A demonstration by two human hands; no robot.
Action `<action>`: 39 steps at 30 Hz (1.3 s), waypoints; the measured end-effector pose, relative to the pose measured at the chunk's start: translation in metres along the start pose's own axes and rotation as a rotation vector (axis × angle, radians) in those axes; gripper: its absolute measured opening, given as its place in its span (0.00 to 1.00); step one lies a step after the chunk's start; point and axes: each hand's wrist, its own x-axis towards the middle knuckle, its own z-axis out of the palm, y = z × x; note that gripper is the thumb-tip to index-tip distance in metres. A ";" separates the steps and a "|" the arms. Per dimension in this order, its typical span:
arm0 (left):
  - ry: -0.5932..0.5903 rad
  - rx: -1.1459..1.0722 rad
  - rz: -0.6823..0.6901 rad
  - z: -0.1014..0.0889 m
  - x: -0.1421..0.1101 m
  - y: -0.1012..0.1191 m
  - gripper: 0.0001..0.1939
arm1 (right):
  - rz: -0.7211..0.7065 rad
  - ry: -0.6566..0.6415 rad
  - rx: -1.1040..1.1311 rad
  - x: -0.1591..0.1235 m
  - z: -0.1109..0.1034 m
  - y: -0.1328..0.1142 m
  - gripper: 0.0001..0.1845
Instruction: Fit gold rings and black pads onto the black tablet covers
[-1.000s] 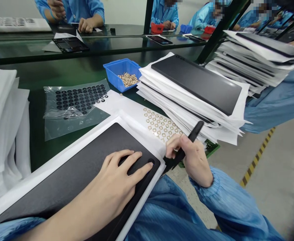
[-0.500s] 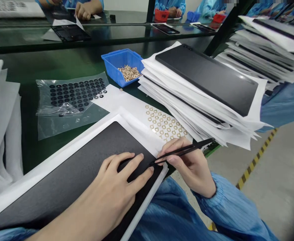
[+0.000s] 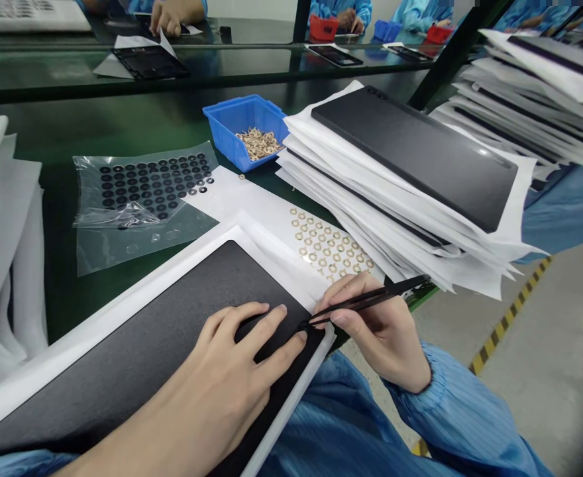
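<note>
My left hand [image 3: 242,364] lies spread on a matte black panel [image 3: 137,358], its fingertips close to the panel's right corner. That panel sits on white sheet material. My right hand [image 3: 371,331] pinches black tweezers [image 3: 371,298], whose tips reach a dark recess [image 3: 304,324] at the panel's corner. Whether the tips hold a small part is too small to tell. Just beyond the hands lies a white backing sheet [image 3: 242,199] carrying rows of gold-coloured rings [image 3: 328,248].
A blue bin [image 3: 246,129] of loose rings stands beyond a plastic bag of black rings [image 3: 152,189]. Stacks of panels in white sheets [image 3: 411,159] rise to the right, white foam sheets [image 3: 3,232] lie left, and co-workers in blue sit across a glass shelf [image 3: 197,63].
My right hand has swung the tweezers from a steep angle to a low one, with the tips now at the panel's corner. My left hand stays on the panel, and the view has shifted slightly.
</note>
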 end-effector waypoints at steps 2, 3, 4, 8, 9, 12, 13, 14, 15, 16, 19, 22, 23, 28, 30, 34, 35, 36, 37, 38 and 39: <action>0.005 -0.002 0.007 0.000 0.000 0.000 0.25 | 0.001 -0.008 -0.003 0.001 0.000 0.000 0.01; 0.007 -0.002 0.007 0.001 0.000 0.000 0.25 | 0.000 -0.010 -0.008 0.001 0.000 -0.001 0.01; 0.009 -0.003 0.007 0.001 -0.001 0.000 0.25 | -0.003 -0.011 -0.016 0.001 0.000 -0.001 0.01; 0.010 -0.006 -0.001 0.001 -0.001 0.001 0.25 | -0.018 -0.003 -0.034 0.001 0.000 -0.001 0.02; 0.010 -0.005 -0.004 0.001 -0.001 0.001 0.25 | -0.020 0.004 -0.038 0.000 0.000 -0.001 0.02; 0.005 0.004 -0.012 0.002 -0.001 0.002 0.25 | -0.007 0.028 -0.088 -0.001 0.002 -0.003 0.03; 0.001 0.009 -0.016 0.002 -0.001 0.002 0.25 | -0.007 0.036 -0.109 -0.002 0.003 -0.004 0.03; -0.002 0.014 -0.017 0.002 -0.001 0.002 0.25 | -0.012 0.043 -0.131 -0.002 0.005 -0.005 0.03; -0.009 0.017 -0.017 0.001 -0.001 0.002 0.26 | -0.020 0.054 -0.155 -0.002 0.006 -0.006 0.03; -0.013 0.018 -0.016 0.001 -0.001 0.002 0.26 | -0.027 0.069 -0.181 -0.003 0.008 -0.007 0.04; -0.012 0.021 -0.013 0.001 -0.001 0.002 0.27 | -0.021 0.135 -0.248 -0.004 0.014 -0.008 0.04; -0.008 0.024 -0.016 0.002 -0.002 0.002 0.27 | -0.021 0.189 -0.220 -0.006 0.018 -0.007 0.06; -0.009 0.024 -0.017 0.002 -0.002 0.002 0.26 | -0.025 0.196 -0.192 -0.007 0.019 -0.006 0.06; -0.007 0.025 -0.015 0.003 -0.003 0.003 0.26 | -0.028 0.198 -0.074 -0.008 0.019 -0.004 0.07; -0.004 0.022 -0.013 0.002 -0.003 0.002 0.27 | -0.025 0.195 -0.076 -0.008 0.019 -0.003 0.07; 0.000 0.006 -0.004 0.002 -0.002 0.001 0.26 | -0.020 0.181 -0.105 -0.008 0.018 -0.002 0.06; 0.001 0.010 -0.001 0.002 -0.001 0.001 0.26 | -0.020 0.176 -0.107 -0.008 0.017 -0.002 0.06; 0.002 0.015 0.001 0.002 -0.001 0.001 0.26 | -0.018 0.171 -0.108 -0.008 0.017 -0.002 0.06; 0.004 0.020 0.005 0.002 -0.001 0.001 0.26 | -0.017 0.165 -0.112 -0.007 0.016 -0.001 0.06; 0.005 0.025 0.008 0.002 0.000 0.001 0.27 | -0.013 0.159 -0.118 -0.007 0.016 -0.001 0.06; 0.006 0.025 0.012 0.002 0.000 0.001 0.27 | -0.008 0.151 -0.126 -0.007 0.015 -0.001 0.06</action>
